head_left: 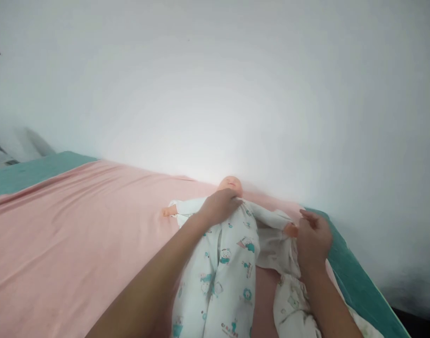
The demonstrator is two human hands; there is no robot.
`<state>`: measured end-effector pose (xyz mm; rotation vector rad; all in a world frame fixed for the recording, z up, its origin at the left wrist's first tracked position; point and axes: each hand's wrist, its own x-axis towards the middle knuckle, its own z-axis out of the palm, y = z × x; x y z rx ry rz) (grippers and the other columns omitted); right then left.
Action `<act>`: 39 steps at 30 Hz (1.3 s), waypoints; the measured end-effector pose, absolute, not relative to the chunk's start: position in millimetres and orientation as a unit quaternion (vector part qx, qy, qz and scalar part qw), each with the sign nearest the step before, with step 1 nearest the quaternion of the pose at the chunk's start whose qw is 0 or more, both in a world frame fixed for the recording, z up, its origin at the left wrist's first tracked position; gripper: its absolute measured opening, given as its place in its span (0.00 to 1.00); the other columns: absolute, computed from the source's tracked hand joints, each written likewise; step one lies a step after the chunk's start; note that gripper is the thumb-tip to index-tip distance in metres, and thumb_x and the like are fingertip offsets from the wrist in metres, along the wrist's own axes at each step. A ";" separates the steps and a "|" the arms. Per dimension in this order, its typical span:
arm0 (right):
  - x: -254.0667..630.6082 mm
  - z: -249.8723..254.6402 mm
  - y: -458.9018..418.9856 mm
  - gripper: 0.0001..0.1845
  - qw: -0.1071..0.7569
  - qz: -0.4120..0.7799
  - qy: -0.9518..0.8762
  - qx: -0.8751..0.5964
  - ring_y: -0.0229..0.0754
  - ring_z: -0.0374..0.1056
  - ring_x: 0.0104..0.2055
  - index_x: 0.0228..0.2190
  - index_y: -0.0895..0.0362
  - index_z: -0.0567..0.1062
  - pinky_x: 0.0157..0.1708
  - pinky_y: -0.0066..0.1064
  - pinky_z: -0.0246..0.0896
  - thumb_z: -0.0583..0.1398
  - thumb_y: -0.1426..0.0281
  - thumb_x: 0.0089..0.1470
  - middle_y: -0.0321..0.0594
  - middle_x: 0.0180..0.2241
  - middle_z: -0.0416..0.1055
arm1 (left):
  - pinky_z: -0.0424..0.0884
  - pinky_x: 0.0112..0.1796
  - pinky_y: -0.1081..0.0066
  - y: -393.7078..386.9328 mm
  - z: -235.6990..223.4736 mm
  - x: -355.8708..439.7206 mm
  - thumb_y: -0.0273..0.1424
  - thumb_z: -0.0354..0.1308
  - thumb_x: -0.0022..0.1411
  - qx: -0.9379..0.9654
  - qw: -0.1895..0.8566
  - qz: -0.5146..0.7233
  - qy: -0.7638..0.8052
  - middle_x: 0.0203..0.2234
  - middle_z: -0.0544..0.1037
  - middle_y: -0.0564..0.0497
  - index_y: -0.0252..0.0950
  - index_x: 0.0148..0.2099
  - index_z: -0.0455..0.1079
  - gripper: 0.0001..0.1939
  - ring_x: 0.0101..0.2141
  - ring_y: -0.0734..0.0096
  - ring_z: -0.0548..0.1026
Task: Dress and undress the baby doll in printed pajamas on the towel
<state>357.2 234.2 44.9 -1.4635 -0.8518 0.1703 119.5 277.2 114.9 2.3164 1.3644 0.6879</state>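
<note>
A baby doll lies on its back on a pink sheet, head toward the wall. It wears a white sleepsuit printed with small animals. My left hand rests on the doll's chest near the collar, fingers curled on the fabric. My right hand is at the doll's hand, fingers bent around the sleeve end. A second white printed garment lies beside the doll under my right forearm.
The pink sheet covers a teal mattress whose edge shows at right and far left. A plain white wall rises directly behind the doll's head. A dark floor strip shows at the lower right corner.
</note>
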 end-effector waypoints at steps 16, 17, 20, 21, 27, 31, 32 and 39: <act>266.7 72.9 210.5 0.41 0.421 0.345 -0.635 -0.547 0.50 0.54 0.64 0.63 0.49 0.55 0.61 0.45 0.54 0.63 0.58 0.51 0.43 0.64 0.56 | 0.64 0.55 0.64 277.2 74.9 87.1 0.38 0.57 0.60 0.684 0.340 0.395 0.510 0.53 0.73 0.47 0.38 0.55 0.68 0.21 0.53 0.62 0.69; 265.5 72.6 210.1 0.40 0.422 0.336 -0.639 -0.548 0.50 0.55 0.64 0.62 0.49 0.56 0.61 0.45 0.54 0.62 0.59 0.51 0.43 0.63 0.57 | 0.64 0.55 0.64 277.9 74.2 88.2 0.37 0.56 0.60 0.687 0.328 0.398 0.512 0.52 0.73 0.47 0.38 0.54 0.68 0.20 0.52 0.62 0.70; 260.6 68.5 209.5 0.37 0.432 0.286 -0.662 -0.541 0.49 0.57 0.62 0.61 0.49 0.58 0.61 0.45 0.53 0.61 0.62 0.51 0.43 0.61 0.60 | 0.64 0.55 0.64 278.0 70.5 90.4 0.33 0.56 0.61 0.709 0.269 0.414 0.503 0.50 0.75 0.47 0.38 0.49 0.70 0.14 0.51 0.64 0.70; 259.1 67.0 209.4 0.36 0.436 0.265 -0.672 -0.536 0.49 0.57 0.62 0.61 0.50 0.60 0.61 0.45 0.52 0.60 0.64 0.51 0.43 0.61 0.60 | 0.64 0.55 0.64 275.4 69.4 90.6 0.32 0.55 0.62 0.717 0.245 0.423 0.497 0.49 0.75 0.48 0.37 0.48 0.71 0.12 0.52 0.64 0.69; 256.3 67.7 206.5 0.28 0.418 0.163 -0.744 -0.495 0.48 0.46 0.67 0.51 0.51 0.71 0.64 0.47 0.44 0.56 0.73 0.47 0.38 0.63 0.57 | 0.61 0.58 0.63 216.4 67.5 85.9 0.30 0.49 0.67 0.786 0.155 0.456 0.387 0.48 0.75 0.50 0.40 0.46 0.69 0.09 0.51 0.68 0.69; 254.0 73.3 199.9 0.23 0.406 0.130 -0.802 -0.418 0.47 0.56 0.61 0.41 0.51 0.77 0.60 0.45 0.51 0.54 0.77 0.44 0.38 0.54 0.69 | 0.62 0.54 0.62 184.5 61.5 82.1 0.32 0.42 0.70 0.774 0.127 0.461 0.415 0.41 0.76 0.50 0.40 0.43 0.67 0.12 0.45 0.68 0.71; 252.7 74.2 197.6 0.21 0.413 0.129 -0.805 -0.407 0.46 0.62 0.56 0.40 0.52 0.77 0.57 0.43 0.55 0.54 0.77 0.45 0.39 0.49 0.73 | 0.65 0.50 0.64 182.9 59.7 81.6 0.34 0.41 0.70 0.760 0.126 0.466 0.435 0.39 0.76 0.49 0.40 0.42 0.67 0.13 0.43 0.67 0.71; 247.0 74.6 184.7 0.08 0.409 0.076 -0.804 -0.425 0.40 0.63 0.31 0.25 0.54 0.72 0.41 0.34 0.58 0.58 0.65 0.53 0.35 0.23 0.68 | 0.61 0.35 0.67 199.2 53.6 79.4 0.40 0.38 0.70 0.751 0.037 0.425 0.504 0.19 0.65 0.52 0.39 0.22 0.55 0.24 0.26 0.68 0.64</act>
